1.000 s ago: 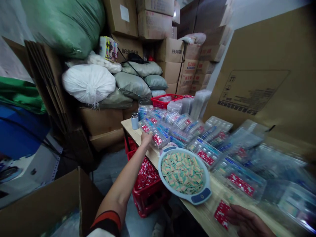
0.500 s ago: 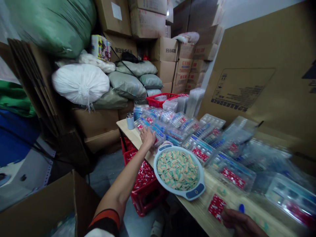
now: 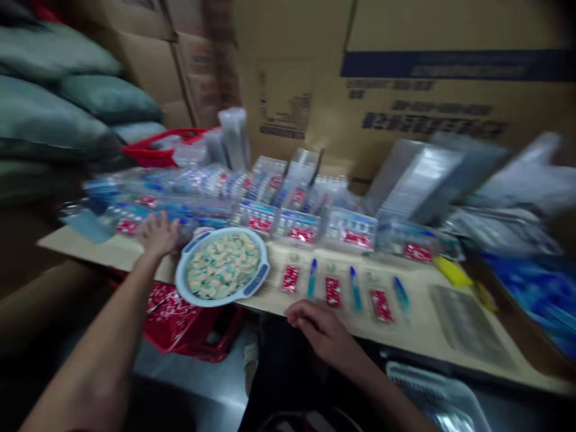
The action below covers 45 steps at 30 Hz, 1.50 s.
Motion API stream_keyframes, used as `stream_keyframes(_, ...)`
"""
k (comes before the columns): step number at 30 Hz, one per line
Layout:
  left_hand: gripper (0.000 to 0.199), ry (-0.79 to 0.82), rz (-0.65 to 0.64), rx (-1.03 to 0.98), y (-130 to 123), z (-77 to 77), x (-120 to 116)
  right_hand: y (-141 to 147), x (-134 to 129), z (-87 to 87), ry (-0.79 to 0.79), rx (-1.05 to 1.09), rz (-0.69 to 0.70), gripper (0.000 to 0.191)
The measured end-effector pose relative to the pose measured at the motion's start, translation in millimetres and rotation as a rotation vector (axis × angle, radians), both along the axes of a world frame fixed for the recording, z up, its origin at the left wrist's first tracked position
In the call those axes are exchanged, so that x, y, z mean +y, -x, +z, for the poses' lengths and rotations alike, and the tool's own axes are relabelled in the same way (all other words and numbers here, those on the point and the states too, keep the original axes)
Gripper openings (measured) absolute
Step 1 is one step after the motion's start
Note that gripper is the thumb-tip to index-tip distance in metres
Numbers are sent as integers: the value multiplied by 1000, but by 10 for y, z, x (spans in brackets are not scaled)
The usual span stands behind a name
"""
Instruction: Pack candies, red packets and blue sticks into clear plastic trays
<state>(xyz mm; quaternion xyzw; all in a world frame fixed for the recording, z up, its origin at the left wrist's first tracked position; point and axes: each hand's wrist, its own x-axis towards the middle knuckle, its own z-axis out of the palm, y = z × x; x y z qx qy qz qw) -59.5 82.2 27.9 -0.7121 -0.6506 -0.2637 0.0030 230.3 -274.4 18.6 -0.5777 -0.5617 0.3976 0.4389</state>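
Note:
My left hand [image 3: 158, 234] is open, fingers spread, over clear plastic packs [image 3: 128, 219] with red-and-white packets inside. Whether it touches a pack is blurred. At the table's front edge my right hand [image 3: 317, 329] is closed, with curled fingers and nothing visible in them. Just above it lies a red packet with white specks [image 3: 290, 279], and a blue pen-like stick [image 3: 312, 279] is beside that. Similar sets continue to the right, including another red packet [image 3: 333, 291]. Between my hands stands a pale blue basin [image 3: 182, 282] full of small beige-and-green packets [image 3: 224, 264].
Filled clear cases [image 3: 351, 228] line the back of the table [image 3: 418, 333]. A red basket [image 3: 150, 153] stands behind at left. Below the table are a red bin [image 3: 202, 330] and a white basket [image 3: 450, 390]. A yellow object [image 3: 453, 271] lies at right, before large cardboard [image 3: 405, 30].
The view has swung right, bringing the rows of packets and blue sticks into sight. My right hand has come away from the red packet. My left hand stays over the packs, fingers more spread.

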Motion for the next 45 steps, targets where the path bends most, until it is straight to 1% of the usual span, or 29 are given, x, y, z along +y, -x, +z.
stream_keyframes(1, 63, 8, 2, -51, -2, 9, 18, -28, -49, 4, 4, -16, 3, 23)
stream_keyframes(3, 67, -43, 1, -156, -42, 63, 16, -109, -173, 7, 7, -58, -9, 23)
stream_keyframes(5, 66, -167, -9, -243, -165, 189, -117, -227, -313, -13, -37, -143, -61, 25)
stream_keyframes(6, 61, -246, -37, -266, -267, 270, -254, -304, -378, -37, -72, -218, -119, 27)
stream_keyframes(7, 55, -331, -81, -275, -397, 349, -438, -395, -433, -72, -98, -321, -206, 29)
stream_keyframes(8, 47, -405, -166, -268, -552, 413, -667, -499, -474, -117, -100, -447, -318, 33)
stream_keyframes(9, 40, -449, -281, -253, -726, 449, -929, -612, -503, -170, -66, -583, -439, 38)
stream_keyframes(10, 35, -480, -405, -244, -912, 448, -1212, -729, -518, -228, 0, -716, -554, 42)
stream_keyframes(11, 30, -489, -577, -232, -1101, 405, -1500, -846, -525, -290, 92, -835, -650, 46)
stream_keyframes(12, 25, -474, -754, -212, -1285, 323, -1777, -956, -526, -352, 194, -933, -717, 49)
stream_keyframes(13, 25, -355, -887, -163, -1457, 209, -2026, -1057, -526, -410, 288, -1005, -754, 52)
stream_keyframes(14, 28, -240, -944, -99, -1610, 74, -2235, -1144, -528, -464, 368, -1055, -766, 53)
stream_keyframes(15, 31, -136, -952, -34, -1742, -68, -2397, -1218, -536, -509, 428, -1087, -762, 54)
stream_keyframes(17, 38, 50, -919, 92, -1935, -328, -2575, -1326, -567, -569, 512, -1119, -738, 55)
stream_keyframes(19, 51, 177, -862, 176, -2042, -507, -2600, -1392, -611, -588, 559, -1134, -722, 57)
stream_keyframes(21, 63, 246, -831, 223, -2093, -593, -2559, -1434, -650, -583, 567, -1143, -713, 59)
stream_keyframes(23, 68, 270, -809, 254, -2121, -621, -2524, -1462, -666, -571, 560, -1142, -693, 64)
stream_keyframes(25, 65, 272, -768, 275, -2142, -632, -2530, -1482, -661, -556, 559, -1135, -669, 67)
stream_keyframes(27, 62, 257, -709, 280, -2150, -654, -2581, -1487, -642, -522, 566, -1122, -674, 67)
stream_keyframes(29, 62, 227, -667, 276, -2135, -689, -2661, -1454, -617, -454, 570, -1098, -708, 69)
stream_keyframes(32, 65, 197, -657, 265, -2070, -740, -2800, -1290, -551, -305, 527, -1064, -751, 70)
stream_keyframes(34, 65, 191, -675, 254, -2021, -760, -2877, -1107, -462, -214, 454, -1062, -738, 70)
stream_keyframes(36, 64, 186, -688, 238, -1981, -768, -2926, -909, -326, -163, 385, -1064, -699, 69)
stream_keyframes(38, 62, 185, -685, 213, -1949, -773, -2944, -743, -164, -160, 353, -1062, -655, 69)
stream_keyframes(41, 62, 181, -679, 145, -1899, -772, -2934, -607, 48, -219, 377, -1064, -617, 69)
stream_keyframes(43, 58, 172, -687, 67, -1867, -753, -2928, -576, 121, -270, 404, -1084, -600, 69)
stream_keyframes(45, 52, 169, -705, -52, -1851, -704, -2941, -565, 128, -314, 415, -1121, -580, 70)
